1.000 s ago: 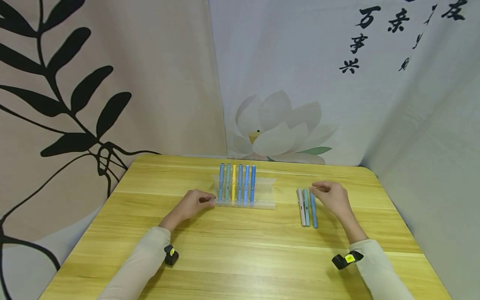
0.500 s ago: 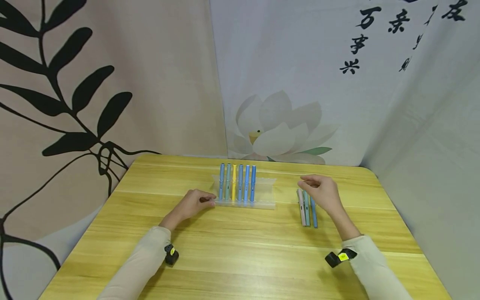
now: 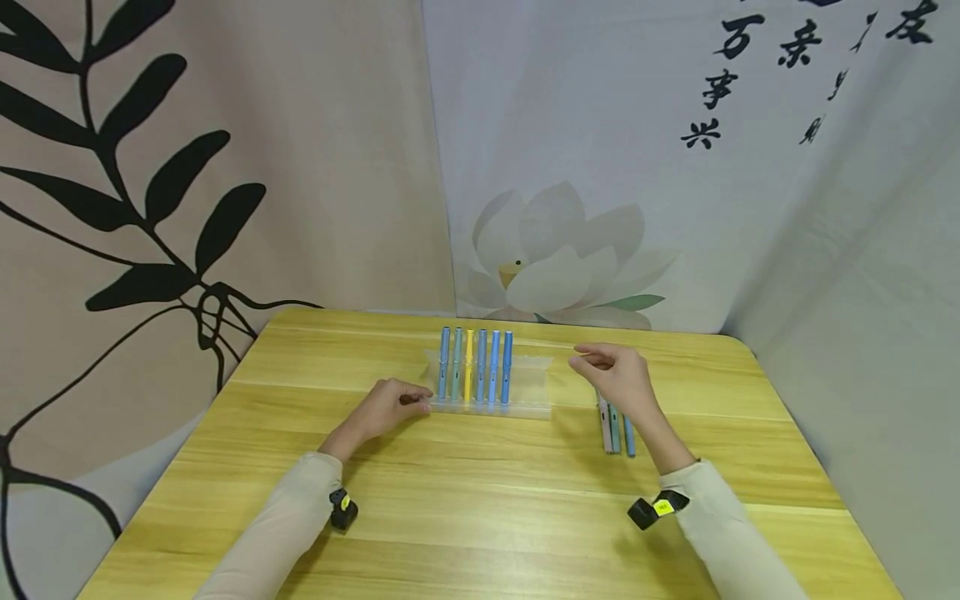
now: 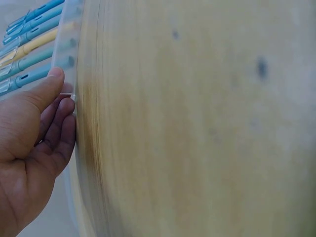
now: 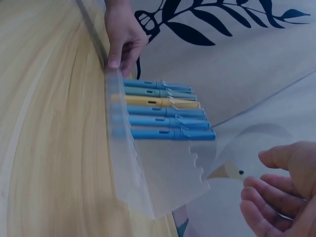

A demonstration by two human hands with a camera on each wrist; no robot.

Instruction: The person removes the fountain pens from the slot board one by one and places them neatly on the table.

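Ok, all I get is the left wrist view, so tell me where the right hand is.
Observer: In the head view, the right hand hangs to the right of the clear rack, apart from it.
Operator: Report whether it's carrying anything.
Observer: The right wrist view shows no object in it.
Operator: List whatever is lying loose near it.
Observer: A pinkish pen, a green pen and a blue pen lie side by side on the table, partly hidden by that hand in the head view.
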